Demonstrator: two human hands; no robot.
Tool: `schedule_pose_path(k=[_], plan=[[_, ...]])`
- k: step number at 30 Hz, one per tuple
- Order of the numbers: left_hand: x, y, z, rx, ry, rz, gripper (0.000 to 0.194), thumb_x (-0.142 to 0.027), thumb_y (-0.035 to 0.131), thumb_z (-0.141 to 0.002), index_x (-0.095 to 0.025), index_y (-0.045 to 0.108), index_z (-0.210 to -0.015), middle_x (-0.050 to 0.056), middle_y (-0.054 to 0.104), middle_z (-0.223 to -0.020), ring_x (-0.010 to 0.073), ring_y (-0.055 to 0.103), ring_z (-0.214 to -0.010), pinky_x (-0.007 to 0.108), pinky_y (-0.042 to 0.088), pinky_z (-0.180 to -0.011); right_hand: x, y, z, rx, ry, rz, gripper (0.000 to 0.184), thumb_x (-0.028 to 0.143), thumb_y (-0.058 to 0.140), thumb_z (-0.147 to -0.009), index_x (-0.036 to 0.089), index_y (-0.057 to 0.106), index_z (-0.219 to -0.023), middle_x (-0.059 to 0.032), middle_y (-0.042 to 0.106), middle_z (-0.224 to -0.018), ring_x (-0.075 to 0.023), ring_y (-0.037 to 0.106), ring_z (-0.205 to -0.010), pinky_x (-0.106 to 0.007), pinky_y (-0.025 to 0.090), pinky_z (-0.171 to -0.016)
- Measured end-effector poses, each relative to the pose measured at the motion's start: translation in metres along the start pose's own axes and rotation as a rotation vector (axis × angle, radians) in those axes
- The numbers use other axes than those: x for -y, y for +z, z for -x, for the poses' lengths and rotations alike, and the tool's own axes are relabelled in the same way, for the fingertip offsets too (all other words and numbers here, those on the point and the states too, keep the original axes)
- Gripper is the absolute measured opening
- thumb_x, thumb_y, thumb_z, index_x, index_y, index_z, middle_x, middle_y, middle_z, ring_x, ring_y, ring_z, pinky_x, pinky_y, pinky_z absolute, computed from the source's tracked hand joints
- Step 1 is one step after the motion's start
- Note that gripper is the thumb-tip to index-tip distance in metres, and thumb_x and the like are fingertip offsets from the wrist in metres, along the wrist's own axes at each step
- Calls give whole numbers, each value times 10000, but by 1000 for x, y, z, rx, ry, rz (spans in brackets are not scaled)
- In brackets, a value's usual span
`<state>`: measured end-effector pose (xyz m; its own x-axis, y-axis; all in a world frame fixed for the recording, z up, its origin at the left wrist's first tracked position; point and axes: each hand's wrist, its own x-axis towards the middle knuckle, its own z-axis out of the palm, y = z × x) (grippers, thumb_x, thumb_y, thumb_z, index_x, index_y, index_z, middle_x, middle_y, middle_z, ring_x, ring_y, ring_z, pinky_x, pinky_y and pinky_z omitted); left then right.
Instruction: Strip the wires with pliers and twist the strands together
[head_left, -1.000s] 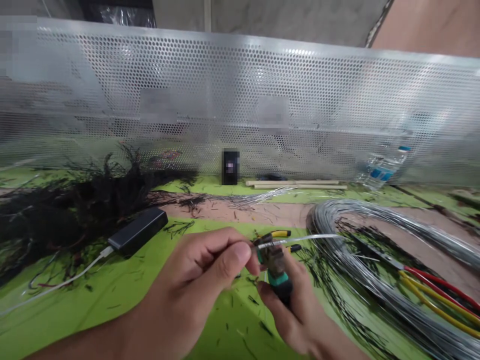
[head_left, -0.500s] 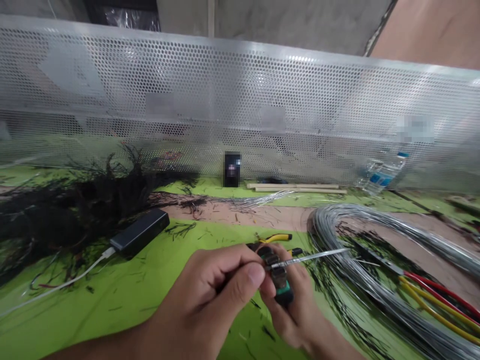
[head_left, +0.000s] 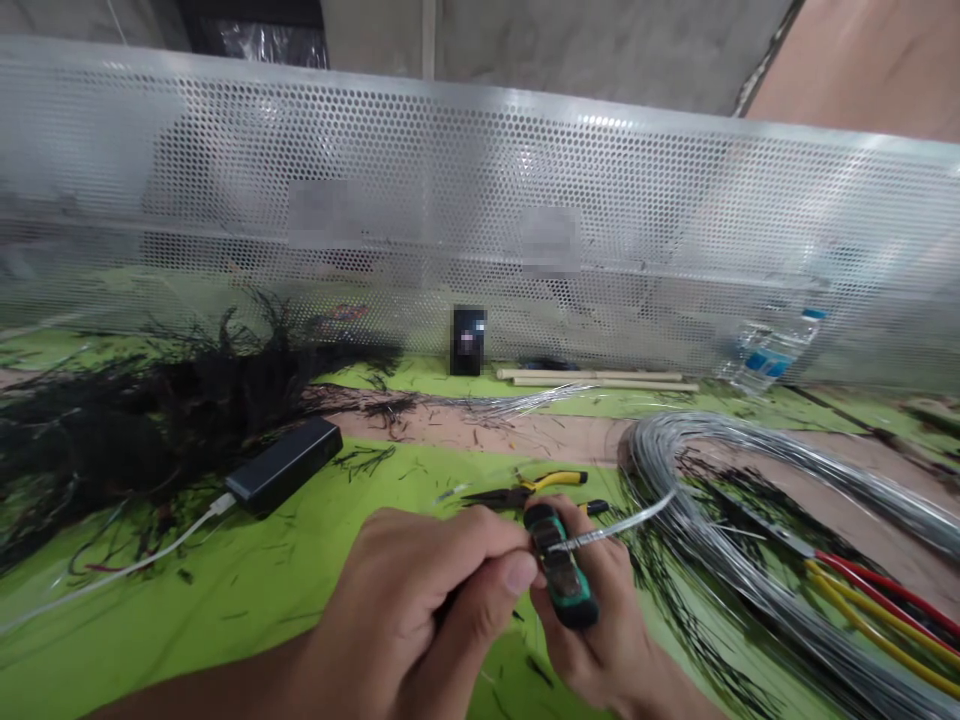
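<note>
My right hand (head_left: 611, 610) is closed round pliers (head_left: 564, 572) with green-and-black handles, seen nearly end-on. A thin bundle of silvery wire (head_left: 626, 522) crosses the jaws and sticks out to the right, curving slightly upward over the wire coil. My left hand (head_left: 431, 600) is closed, thumb and forefinger pinched right beside the jaws, where the bundle runs into its fingers; the part inside the fist is hidden. Just behind the hands lie long-nose pliers (head_left: 517, 493) with yellow-and-black handles, partly covered by my right hand.
A large coil of wire (head_left: 652, 440) lies at right beside red-and-yellow-handled cutters (head_left: 817, 560). At left are a dark heap of black strands (head_left: 150, 410) and a black box with a white cable (head_left: 289, 465). Sticks (head_left: 600, 379), a bottle (head_left: 776, 355) and a perforated metal screen (head_left: 480, 170) stand behind.
The pliers in my right hand have tilted and moved slightly right and down, showing more green handle. The wire bundle, straight before, now curves. My left hand stays pinched beside the jaws.
</note>
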<state>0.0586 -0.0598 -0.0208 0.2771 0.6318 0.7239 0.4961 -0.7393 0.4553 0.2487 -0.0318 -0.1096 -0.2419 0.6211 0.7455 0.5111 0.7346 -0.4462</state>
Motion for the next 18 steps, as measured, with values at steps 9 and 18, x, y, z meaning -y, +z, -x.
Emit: schedule_pose_path(k=[9,18], plan=[[24,-4,-5,-101,335,-236,114,-164,503,-1065,-231,584,-1021,-66,607,-626,103,540,-487,262,435,-520,13,3,6,68,132,-70,373,107,517,-749,272,576,-1077,-6,639,-758,-215,581,-605,-329,474,-560],[18,-8,-5,-89,400,-206,178,-146,455,-1095,-164,610,-1010,-55,618,-650,93,519,-504,264,412,-516,11,3,8,133,97,-114,514,112,530,-710,254,587,-1200,-24,733,-941,-229,703,-757,-315,540,-643]])
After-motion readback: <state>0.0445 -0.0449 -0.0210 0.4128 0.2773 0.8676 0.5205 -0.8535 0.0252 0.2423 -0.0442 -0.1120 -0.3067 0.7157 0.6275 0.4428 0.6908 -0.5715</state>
